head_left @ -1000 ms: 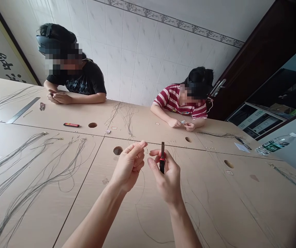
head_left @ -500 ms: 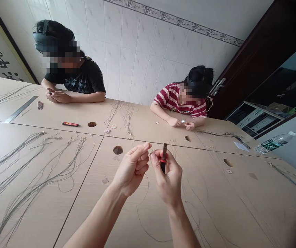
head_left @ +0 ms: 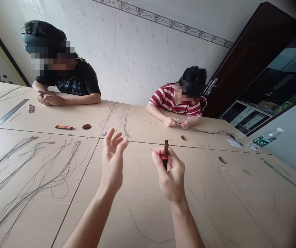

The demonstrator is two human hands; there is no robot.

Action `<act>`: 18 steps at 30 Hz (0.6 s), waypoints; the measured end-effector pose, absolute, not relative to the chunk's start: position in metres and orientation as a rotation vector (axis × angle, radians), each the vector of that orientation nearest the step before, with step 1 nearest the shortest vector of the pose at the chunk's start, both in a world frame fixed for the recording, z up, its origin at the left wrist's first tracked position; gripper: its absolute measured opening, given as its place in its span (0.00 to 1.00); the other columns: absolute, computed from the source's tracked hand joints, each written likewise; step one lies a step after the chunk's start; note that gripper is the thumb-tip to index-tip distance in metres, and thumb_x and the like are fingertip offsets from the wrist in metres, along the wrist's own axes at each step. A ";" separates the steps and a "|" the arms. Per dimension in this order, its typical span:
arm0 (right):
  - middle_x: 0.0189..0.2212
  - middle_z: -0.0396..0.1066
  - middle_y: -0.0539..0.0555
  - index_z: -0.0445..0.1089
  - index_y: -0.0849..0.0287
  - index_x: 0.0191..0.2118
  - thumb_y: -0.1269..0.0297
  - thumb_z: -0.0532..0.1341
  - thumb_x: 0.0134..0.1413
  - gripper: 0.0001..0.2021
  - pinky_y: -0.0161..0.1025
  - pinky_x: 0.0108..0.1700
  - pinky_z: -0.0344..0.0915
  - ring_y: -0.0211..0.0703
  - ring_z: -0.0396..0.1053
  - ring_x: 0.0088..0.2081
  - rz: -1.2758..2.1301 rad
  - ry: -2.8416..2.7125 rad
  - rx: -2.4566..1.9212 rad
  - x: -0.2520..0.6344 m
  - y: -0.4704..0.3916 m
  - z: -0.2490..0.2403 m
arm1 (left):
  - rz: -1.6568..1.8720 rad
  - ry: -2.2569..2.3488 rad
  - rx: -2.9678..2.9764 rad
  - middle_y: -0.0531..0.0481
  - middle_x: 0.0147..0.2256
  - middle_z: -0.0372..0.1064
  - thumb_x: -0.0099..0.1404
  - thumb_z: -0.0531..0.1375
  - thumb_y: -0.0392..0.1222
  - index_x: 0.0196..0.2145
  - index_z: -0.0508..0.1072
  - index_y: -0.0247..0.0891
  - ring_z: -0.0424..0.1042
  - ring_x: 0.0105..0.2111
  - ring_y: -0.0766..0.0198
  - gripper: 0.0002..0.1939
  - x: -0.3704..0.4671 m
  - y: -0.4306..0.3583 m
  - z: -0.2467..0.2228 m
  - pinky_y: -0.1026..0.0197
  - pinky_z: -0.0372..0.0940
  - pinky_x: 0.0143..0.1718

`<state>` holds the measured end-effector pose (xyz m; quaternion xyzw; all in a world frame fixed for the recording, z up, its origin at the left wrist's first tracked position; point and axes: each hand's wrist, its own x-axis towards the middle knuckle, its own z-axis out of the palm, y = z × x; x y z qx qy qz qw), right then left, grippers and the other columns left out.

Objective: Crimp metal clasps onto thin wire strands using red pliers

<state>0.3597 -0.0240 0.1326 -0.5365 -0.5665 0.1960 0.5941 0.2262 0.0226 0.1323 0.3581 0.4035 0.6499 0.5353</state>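
My left hand (head_left: 113, 162) is raised over the table with its fingers spread and nothing in them. Apart from it, my right hand (head_left: 171, 172) is wrapped round small pliers (head_left: 165, 153) with dark metal jaws pointing up and a red and black handle. Between thumb and forefinger, the same hand pinches the end of a thin dark cord (head_left: 139, 164). The cord loops left from the fingertips and hangs down toward the tabletop. Any small part at the pinched end is too tiny to make out.
Bundles of dark cords (head_left: 48, 177) lie at left on the table (head_left: 96, 213). Beyond are a red and black case (head_left: 63, 127), a metal ruler (head_left: 9, 113) and red-handled pliers (head_left: 31, 108). Two people sit opposite, handling small items. A bottle (head_left: 265, 138) lies at right.
My left hand has let go near the cord's end, opened and moved left, away from my right hand. The right hand keeps the pliers and cord. The view has shifted slightly right.
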 end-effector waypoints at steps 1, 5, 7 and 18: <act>0.27 0.64 0.48 0.64 0.56 0.31 0.62 0.59 0.62 0.08 0.36 0.35 0.61 0.38 0.62 0.30 0.464 -1.321 -1.247 0.361 -0.024 0.133 | 1.555 1.022 0.970 0.50 0.56 0.67 0.63 0.65 0.45 0.55 0.70 0.50 0.64 0.57 0.60 0.22 0.223 0.023 0.133 0.64 0.62 0.49; 0.28 0.64 0.48 0.65 0.56 0.33 0.62 0.59 0.63 0.07 0.36 0.35 0.60 0.37 0.62 0.30 0.544 -1.360 -1.215 0.362 -0.023 0.134 | 1.211 0.969 1.333 0.46 0.47 0.76 0.65 0.62 0.48 0.42 0.80 0.43 0.69 0.53 0.54 0.11 0.217 0.018 0.140 0.59 0.62 0.52; 0.27 0.63 0.47 0.65 0.56 0.33 0.62 0.59 0.63 0.07 0.35 0.34 0.59 0.36 0.60 0.29 0.606 -1.379 -1.190 0.362 -0.024 0.135 | 1.100 0.892 1.371 0.46 0.45 0.77 0.65 0.63 0.49 0.42 0.80 0.42 0.72 0.50 0.55 0.12 0.219 0.015 0.141 0.59 0.63 0.52; 0.25 0.59 0.46 0.62 0.57 0.30 0.62 0.58 0.62 0.10 0.34 0.32 0.56 0.36 0.56 0.28 0.672 -1.401 -1.209 0.360 -0.026 0.142 | 1.127 0.820 1.477 0.48 0.35 0.74 0.68 0.60 0.48 0.34 0.75 0.39 0.71 0.38 0.60 0.11 0.220 0.013 0.141 0.62 0.64 0.44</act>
